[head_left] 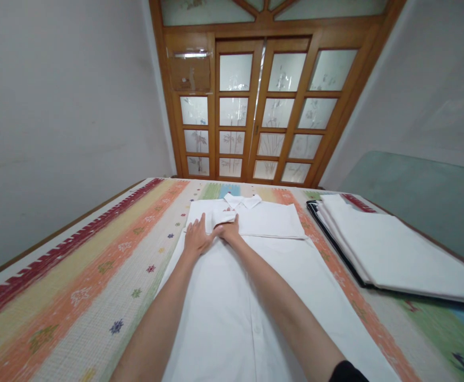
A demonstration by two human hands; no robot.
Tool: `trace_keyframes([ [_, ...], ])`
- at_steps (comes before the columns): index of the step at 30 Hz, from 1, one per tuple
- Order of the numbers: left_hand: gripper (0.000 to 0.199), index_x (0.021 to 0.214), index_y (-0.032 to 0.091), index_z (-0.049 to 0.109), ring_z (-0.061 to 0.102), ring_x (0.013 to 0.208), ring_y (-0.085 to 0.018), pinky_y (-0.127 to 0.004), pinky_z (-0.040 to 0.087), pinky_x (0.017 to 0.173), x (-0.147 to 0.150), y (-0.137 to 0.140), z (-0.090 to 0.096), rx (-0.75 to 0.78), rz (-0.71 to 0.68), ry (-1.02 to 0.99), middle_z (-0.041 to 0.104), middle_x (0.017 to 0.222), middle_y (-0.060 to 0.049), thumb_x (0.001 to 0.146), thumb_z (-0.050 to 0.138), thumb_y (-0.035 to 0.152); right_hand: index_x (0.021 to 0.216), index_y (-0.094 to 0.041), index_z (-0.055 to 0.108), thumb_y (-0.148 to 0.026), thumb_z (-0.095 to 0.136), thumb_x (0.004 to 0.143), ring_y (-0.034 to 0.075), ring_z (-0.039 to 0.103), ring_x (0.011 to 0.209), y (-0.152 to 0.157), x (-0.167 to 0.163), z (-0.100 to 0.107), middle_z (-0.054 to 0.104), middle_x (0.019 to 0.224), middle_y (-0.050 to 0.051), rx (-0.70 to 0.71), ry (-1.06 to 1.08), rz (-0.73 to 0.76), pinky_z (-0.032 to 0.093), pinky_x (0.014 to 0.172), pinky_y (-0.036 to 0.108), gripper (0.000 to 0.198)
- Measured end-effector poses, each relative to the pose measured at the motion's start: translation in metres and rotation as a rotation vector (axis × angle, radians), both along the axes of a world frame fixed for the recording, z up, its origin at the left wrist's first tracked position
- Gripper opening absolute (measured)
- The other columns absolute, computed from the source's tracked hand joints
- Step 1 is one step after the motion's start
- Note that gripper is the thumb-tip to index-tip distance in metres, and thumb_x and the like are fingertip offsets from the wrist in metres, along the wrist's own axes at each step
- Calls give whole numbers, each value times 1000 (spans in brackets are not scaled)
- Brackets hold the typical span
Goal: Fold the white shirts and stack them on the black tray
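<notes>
A white button-up shirt (220, 302) is spread front up, its collar (242, 201) at the far end. Across its upper chest lies a folded band of white cloth (272, 225), which looks like the sleeves. My left hand (198, 237) rests flat on the left part of this band, fingers apart, its thumb reaching towards my right hand. With my right hand (229, 230) I grip a lifted flap of the sleeve (224, 216); some of those fingers are hidden under the cloth.
Under the shirt is a striped, patterned cloth cover (96, 281). To the right lies a stack of folded white cloth (399, 249) with a black edge beneath. Beyond it stands a grey-green panel (415, 180). Wooden glazed doors (256, 106) close off the far end, between pale walls.
</notes>
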State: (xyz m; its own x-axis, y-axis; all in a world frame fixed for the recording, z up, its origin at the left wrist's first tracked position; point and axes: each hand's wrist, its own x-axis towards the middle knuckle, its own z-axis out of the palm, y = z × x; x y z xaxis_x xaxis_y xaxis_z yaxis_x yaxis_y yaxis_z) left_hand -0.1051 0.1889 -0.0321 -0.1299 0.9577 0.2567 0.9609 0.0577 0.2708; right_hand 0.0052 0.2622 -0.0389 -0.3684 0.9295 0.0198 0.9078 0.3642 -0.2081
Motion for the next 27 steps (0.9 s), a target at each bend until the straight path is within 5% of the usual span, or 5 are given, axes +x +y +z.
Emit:
trace_keyframes([
  [7,75,149,5,10,56,117,-30,-40,45,94,2,0,2,200,210,-171,56,129,-22,91,41,40,153,-13,9,-63,20,91,35,-7,144,-5,-6,9,-3,159,13,-57,-17,-71,-7,111,56,80],
  [12,69,150,6,12,17,144,-30,-46,24,114,-1,-1,0,366,282,-34,24,154,-19,85,34,11,153,-18,10,-72,13,88,33,-7,144,-7,-1,14,-2,159,9,-89,-9,22,-7,112,52,84],
  [14,65,149,9,19,10,146,-29,-49,18,116,-2,1,-3,310,189,49,21,157,-15,86,33,12,153,-20,13,-66,11,91,31,-5,145,-8,4,15,0,159,7,-87,-18,78,-4,113,50,77],
  [18,55,146,12,33,30,140,-24,-43,25,115,-4,9,-10,65,-68,125,42,147,-13,93,28,27,152,-25,17,-53,10,97,25,3,146,-8,19,15,6,159,2,-61,-30,181,2,115,46,62],
  [27,52,138,12,46,31,140,-25,-43,26,114,-5,9,-8,-30,-68,154,43,147,-12,95,27,34,151,-26,21,-57,18,96,26,7,145,8,98,10,9,159,3,-29,-78,12,6,115,46,63],
])
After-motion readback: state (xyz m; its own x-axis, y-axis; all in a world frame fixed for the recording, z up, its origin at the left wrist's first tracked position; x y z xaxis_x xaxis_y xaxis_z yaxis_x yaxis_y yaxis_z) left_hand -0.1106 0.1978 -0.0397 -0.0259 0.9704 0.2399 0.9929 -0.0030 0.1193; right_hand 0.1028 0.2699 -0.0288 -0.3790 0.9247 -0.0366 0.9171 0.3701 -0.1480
